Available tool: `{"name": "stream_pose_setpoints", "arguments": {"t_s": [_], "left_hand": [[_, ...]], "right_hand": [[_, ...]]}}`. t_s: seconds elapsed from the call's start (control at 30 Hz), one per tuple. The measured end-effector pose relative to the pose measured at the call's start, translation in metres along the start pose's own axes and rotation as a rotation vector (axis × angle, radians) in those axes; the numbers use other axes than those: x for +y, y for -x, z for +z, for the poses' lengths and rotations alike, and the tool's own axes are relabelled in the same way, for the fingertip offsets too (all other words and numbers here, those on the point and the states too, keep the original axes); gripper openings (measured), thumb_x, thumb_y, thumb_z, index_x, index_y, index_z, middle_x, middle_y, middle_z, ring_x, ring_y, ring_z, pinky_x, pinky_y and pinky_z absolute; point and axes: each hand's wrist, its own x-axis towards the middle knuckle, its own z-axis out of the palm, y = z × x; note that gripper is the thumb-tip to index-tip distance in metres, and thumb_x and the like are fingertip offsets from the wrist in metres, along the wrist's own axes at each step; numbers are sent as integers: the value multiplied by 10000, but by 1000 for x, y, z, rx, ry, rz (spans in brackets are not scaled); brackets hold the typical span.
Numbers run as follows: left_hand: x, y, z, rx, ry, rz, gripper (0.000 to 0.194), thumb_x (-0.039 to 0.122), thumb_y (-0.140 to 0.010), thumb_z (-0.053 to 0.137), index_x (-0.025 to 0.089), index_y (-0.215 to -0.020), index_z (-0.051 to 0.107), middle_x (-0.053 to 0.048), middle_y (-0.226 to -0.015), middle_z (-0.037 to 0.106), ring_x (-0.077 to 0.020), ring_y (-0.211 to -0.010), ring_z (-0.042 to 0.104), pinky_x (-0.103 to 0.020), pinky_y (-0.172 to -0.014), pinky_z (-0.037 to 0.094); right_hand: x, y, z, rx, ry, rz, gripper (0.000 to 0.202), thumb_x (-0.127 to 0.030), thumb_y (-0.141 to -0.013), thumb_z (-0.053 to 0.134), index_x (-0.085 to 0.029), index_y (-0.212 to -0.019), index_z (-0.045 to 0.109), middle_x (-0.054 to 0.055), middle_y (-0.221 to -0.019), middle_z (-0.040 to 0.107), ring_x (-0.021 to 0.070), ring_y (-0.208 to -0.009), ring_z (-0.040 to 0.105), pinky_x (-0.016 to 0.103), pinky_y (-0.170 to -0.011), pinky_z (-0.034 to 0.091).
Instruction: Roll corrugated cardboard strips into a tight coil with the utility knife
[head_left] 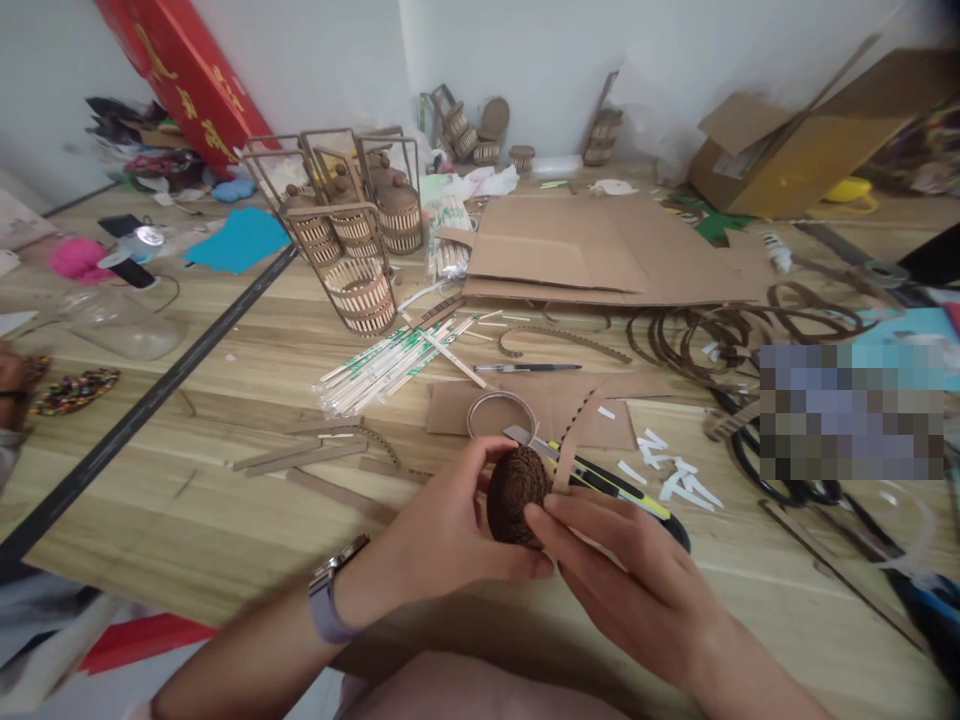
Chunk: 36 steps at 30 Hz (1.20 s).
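Note:
Held in my left hand (439, 515) is a dark brown coil of wound corrugated cardboard (519, 495), its spiral side turned to the right. The thumb lies below the coil and the fingers wrap over its top. My right hand (637, 560) is closed at the coil's right edge, with a cardboard strip (568, 460) pinched in its fingers and standing upward. Whether that strip is joined to the coil is hidden by the fingertips. Just behind the hands are a cardboard ring (471, 412) and a yellow-and-black utility knife (611, 480) with its blade out.
Farther back stand several small stick-and-cardboard baskets (360, 295). Bundled wrapped sticks (382, 365), a pen (525, 368) and cardboard sheets (555, 240) lie across the table. White paper scraps (682, 480) and loose brown strips (675, 345) are at right. Another person's hand (11, 385) shows at far left.

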Motion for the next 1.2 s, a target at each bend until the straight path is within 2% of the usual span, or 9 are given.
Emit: {"name": "stream_pose_setpoints", "arguments": {"t_s": [0.13,0.3,0.37,0.47,0.6,0.7,0.83,1.03,1.2], "left_hand": [[-5,1,4,-23,26,28,810,178,-661,843,247,-1334,398,-69,-1166,641,-192,-891,681,-304,-708,574],[-13,1,7,49,-251,344,740,152,-782,750,252,-1394,346,-131,-1436,493,-273,-1276,546,-440,-1022,507],[-17,0,8,49,-360,481,677,118,-805,717,254,-1372,372,-130,-1484,448,-282,-1384,438,-466,-1115,430],[-21,-2,10,37,-416,569,614,70,-815,673,256,-1335,406,-124,-1437,488,-273,-1374,451,-468,-1131,417],[-25,-3,10,58,-432,583,702,46,-814,657,260,-1399,333,-135,-1457,470,-286,-1388,438,-487,-1134,414],[-26,-3,9,75,-457,528,852,50,-791,681,245,-1479,218,-159,-1459,471,-295,-1360,470,-493,-1123,424],[-24,-4,6,37,-490,471,840,22,-782,656,262,-1480,257,-130,-1475,459,-287,-1380,438,-485,-1151,387],[-18,-3,4,-46,-342,333,805,7,-770,639,272,-1448,293,-110,-1409,493,-263,-1295,515,-444,-1096,444],[-14,-3,0,-78,-249,338,975,310,-646,890,252,-1436,321,-144,-1465,421,-337,-1344,449,-472,-1124,396]], "right_hand": [[-11,-11,0,143,-78,19,327,-116,-900,568,-268,-1186,611,64,-997,695,189,-881,705,298,-750,609],[-14,-23,3,356,-395,307,152,-188,-847,678,-256,-828,544,-1,-786,614,149,-708,651,243,-577,572],[-12,-25,3,359,-569,422,148,-248,-859,684,-252,-840,538,-11,-758,602,132,-650,630,220,-525,555],[-8,-26,1,272,-703,551,173,-332,-846,715,-241,-930,594,-17,-727,616,113,-562,603,205,-470,537],[-7,-28,-3,150,-786,597,276,-393,-863,689,-236,-1082,627,-25,-689,607,113,-537,604,211,-471,542],[-9,-28,-2,123,-869,608,198,-374,-877,672,-239,-1020,643,-20,-706,632,111,-540,614,213,-486,554],[-11,-27,2,172,-881,588,100,-329,-877,675,-240,-895,635,-33,-692,616,97,-541,604,188,-486,541],[-13,-24,6,236,-661,524,77,-303,-882,663,-244,-888,615,-32,-693,615,97,-534,586,179,-469,518],[-13,-24,10,209,-542,478,96,-304,-875,663,-233,-859,600,-11,-726,631,113,-589,615,195,-504,516]]}}
